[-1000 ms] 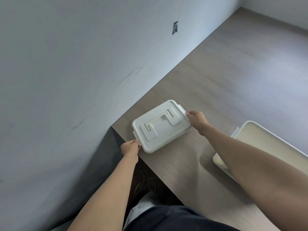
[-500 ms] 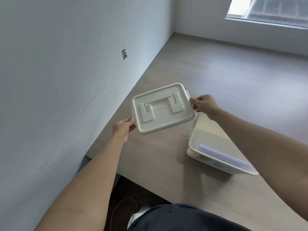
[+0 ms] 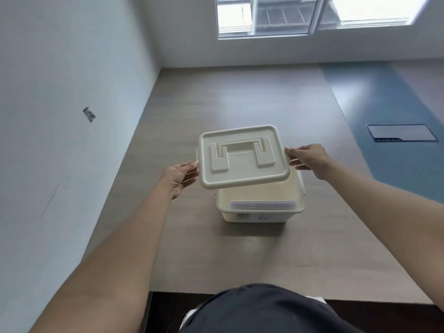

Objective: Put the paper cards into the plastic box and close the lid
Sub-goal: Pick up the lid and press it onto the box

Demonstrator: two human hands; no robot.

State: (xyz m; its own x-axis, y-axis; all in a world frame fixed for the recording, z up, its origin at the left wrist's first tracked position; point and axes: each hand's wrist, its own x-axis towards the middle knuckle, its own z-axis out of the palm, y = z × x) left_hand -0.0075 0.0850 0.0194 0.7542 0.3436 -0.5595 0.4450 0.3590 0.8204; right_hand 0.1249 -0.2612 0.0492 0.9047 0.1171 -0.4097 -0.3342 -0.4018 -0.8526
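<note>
A cream plastic lid (image 3: pixel 242 156) with a folded-down handle hangs in the air, held flat by both hands. My left hand (image 3: pixel 179 177) grips its left edge and my right hand (image 3: pixel 308 159) grips its right edge. Below it, slightly to the right and nearer me, stands the open cream plastic box (image 3: pixel 260 213) on the wooden table. A stack of paper cards (image 3: pixel 263 204) lies inside against the near wall. The lid covers the far half of the box opening without touching the rim.
The wooden table (image 3: pixel 216 258) runs along a white wall (image 3: pixel 60 116) on the left. A blue strip with a grey cable hatch (image 3: pixel 401 132) lies at the far right. Windows are at the far end. My dark-clothed body fills the bottom edge.
The lid was lifted off the table near the left wall and carried right, and now hovers above the open box. The camera swung right and up along with it.
</note>
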